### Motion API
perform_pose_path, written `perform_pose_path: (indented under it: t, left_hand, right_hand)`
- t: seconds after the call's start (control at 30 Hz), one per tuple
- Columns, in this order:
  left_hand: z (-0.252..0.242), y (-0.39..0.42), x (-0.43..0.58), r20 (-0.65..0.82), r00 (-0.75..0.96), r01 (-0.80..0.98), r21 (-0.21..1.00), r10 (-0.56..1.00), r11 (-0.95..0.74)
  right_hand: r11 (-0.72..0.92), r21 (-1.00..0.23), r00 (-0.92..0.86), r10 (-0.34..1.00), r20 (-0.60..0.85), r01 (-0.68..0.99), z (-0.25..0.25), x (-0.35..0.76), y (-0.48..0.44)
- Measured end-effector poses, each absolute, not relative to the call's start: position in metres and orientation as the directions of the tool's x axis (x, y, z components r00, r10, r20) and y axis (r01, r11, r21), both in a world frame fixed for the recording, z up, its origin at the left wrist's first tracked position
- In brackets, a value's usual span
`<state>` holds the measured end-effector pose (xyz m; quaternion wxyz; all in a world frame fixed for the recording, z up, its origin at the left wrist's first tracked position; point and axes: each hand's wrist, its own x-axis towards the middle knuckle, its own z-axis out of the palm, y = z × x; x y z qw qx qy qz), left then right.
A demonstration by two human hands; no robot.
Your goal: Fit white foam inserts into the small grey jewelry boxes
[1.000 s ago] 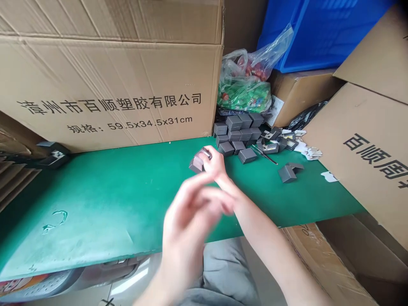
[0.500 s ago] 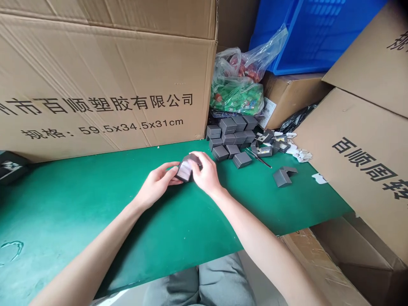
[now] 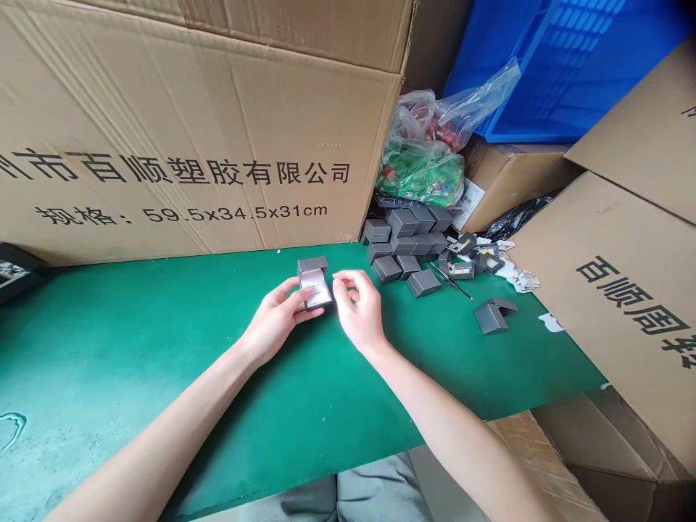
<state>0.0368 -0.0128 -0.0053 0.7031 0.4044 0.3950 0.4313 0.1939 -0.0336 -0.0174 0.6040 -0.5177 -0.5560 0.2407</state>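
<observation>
A small dark grey ring box with its lid raised and a pale inside is gripped in my left hand. The thumb lies over the box's front part, and the other fingers go round its side and underneath. Just right of the box, apart from it, is my right hand, its fingers curled in and the thumb close against them. Whether something small is between those fingertips is hidden. Further right, several closed dark grey boxes are stacked together. A bent dark grey box shell lies alone on the green table.
Tweezers lie beside opened box parts and white scraps. A large carton walls the back, another carton the right. Plastic bags and a blue crate stand behind the stack. A dark box sits far left.
My right hand has come off the ring box and moved a little right, fingers curled. The box now faces me with its lid upright, still in my left hand. The camera view has shifted slightly.
</observation>
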Motion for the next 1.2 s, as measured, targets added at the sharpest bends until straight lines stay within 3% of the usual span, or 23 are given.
perform_pose_path:
  t: [0.23,0.67,0.93,1.2]
  left_hand:
    - [-0.0055,-0.0167,0.0406,-0.14,0.374,-0.283,0.924,0.917,0.257]
    - [-0.0112,-0.0127,0.039,-0.103,0.417,-0.237,0.947,0.903,0.217]
    - [-0.0137,-0.011,0.0374,-0.093,0.432,-0.194,0.962,0.897,0.193]
    - [-0.0124,-0.0101,0.0352,-0.085,0.49,-0.175,0.965,0.868,0.194]
  right_hand:
    - [0.294,-0.911,0.235,0.9,0.366,0.289,-0.0205,0.1942,-0.0304]
    - [0.166,-0.982,0.282,0.941,0.186,0.093,-0.018,0.1957,-0.0258]
    - [0.217,-0.959,0.253,0.932,0.259,0.182,-0.018,0.1965,-0.0282]
    - [0.064,-0.976,0.239,0.971,0.013,-0.21,-0.019,0.1945,-0.0235]
